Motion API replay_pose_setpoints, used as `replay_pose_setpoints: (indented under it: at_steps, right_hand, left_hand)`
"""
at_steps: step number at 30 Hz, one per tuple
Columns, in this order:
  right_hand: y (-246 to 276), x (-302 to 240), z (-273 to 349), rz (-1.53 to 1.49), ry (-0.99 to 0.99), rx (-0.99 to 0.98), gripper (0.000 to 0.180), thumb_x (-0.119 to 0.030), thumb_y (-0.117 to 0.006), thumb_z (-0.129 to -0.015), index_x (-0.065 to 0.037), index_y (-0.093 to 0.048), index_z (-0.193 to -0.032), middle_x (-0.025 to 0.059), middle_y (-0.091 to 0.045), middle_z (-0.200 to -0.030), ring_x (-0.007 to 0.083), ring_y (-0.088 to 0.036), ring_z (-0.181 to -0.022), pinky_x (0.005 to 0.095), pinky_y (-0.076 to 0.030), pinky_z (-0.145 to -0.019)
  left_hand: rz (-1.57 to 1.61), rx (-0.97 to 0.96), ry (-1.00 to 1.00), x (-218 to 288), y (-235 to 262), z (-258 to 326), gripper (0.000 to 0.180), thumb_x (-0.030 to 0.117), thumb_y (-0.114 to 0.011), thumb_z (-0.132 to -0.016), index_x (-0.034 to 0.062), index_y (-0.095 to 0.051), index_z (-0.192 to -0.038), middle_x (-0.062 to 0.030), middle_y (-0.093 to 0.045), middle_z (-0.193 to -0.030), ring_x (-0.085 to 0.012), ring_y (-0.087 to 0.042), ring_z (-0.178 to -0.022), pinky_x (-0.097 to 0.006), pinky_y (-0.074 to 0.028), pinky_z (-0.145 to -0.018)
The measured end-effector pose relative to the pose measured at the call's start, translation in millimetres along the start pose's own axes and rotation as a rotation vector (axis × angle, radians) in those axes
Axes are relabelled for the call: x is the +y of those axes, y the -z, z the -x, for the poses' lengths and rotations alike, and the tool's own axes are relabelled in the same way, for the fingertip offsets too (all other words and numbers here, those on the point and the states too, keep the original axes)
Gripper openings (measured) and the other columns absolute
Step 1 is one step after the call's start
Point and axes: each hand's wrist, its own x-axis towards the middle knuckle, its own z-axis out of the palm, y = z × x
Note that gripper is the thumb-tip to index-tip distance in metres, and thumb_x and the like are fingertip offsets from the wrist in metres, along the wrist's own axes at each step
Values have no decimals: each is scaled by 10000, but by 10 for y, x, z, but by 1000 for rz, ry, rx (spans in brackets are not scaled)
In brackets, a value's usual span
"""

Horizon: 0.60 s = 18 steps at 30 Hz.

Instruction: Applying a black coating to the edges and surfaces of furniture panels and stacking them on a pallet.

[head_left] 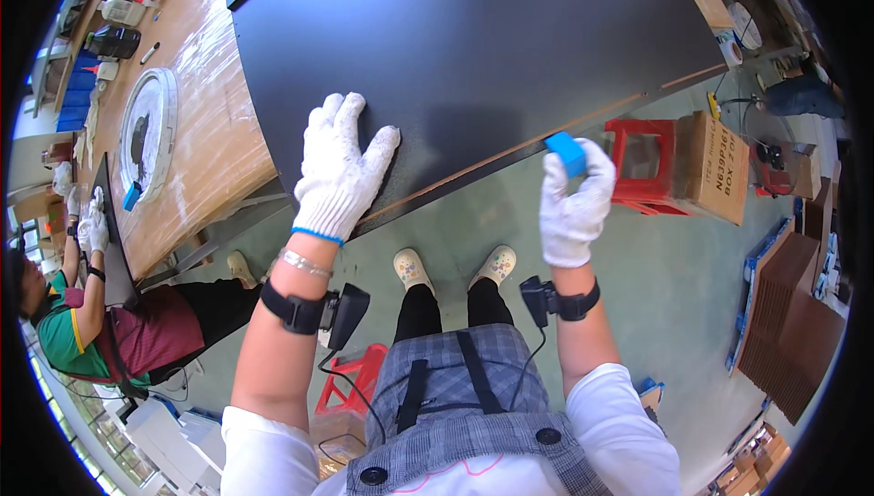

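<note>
A large black panel (455, 31) lies on the workbench, its near edge showing a thin brown strip. Flat on its near left part rests my left hand (339, 173), white-gloved, with the thumb spread from the fingers. My right hand (576, 204), also gloved, is off the panel's near edge. Its thumb and fingers grip a small blue block (566, 153), whose exact kind I cannot make out. A patch of the panel beside my left thumb looks speckled or dusty.
A round white tray (169, 122) with dark residue and another blue block (132, 195) are on the wrapped bench at left. A gloved co-worker (137, 332) handles a dark panel there. Right: a red stool (628, 154), a cardboard box (719, 168) and stacked brown sheets (787, 314).
</note>
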Motion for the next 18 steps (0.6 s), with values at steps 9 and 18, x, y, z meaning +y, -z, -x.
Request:
replay_pose_setpoints:
  at_steps: [9,18]
  right_hand:
    - [43,-73,112,-89,111,-160,428,-147,-811,-826,-27,-579,-1165,134,-639,-1101,282,-636,-1028,359,-501,-927]
    - [114,52,-116,-68,80,-81,366,-147,-794,-835,-37,-605,-1128,134,-638,-1114,278,-629,-1042,375,-494,-935]
  left_hand:
    - [-329,250,50,122,-532,-113,696,530,-522,-970,74,-440,-1489,-220,-355,-1566,-462,-276,-1448,-531,-159,-1211]
    - [-374,307,21,114,-561,-109,656,496,-540,-975,70,-467,-1468,-230,-389,-1542,-471,-316,-1423,-534,-182,-1203]
